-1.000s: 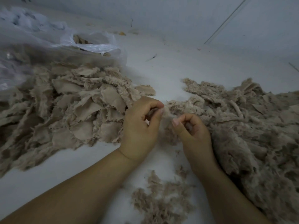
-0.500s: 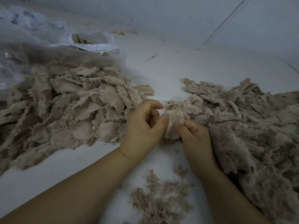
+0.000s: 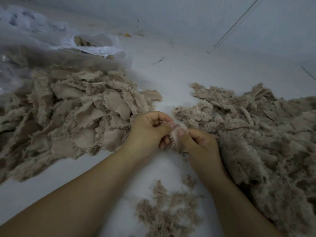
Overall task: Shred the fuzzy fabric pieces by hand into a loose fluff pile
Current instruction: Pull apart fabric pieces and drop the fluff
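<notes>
Fabric scrap (image 3: 177, 134) pinched between left hand (image 3: 148, 130), right hand (image 3: 200, 142).

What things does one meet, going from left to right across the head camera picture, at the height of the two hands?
Pile of flat fabric pieces → left hand → small fabric piece pinched by both hands → right hand → shredded fluff pile.

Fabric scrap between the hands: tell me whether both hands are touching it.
Touching. The head view shows the left hand pinching the fabric scrap with thumb against fingers, and the right hand with its thumb pressed on the scrap's other side.
</notes>
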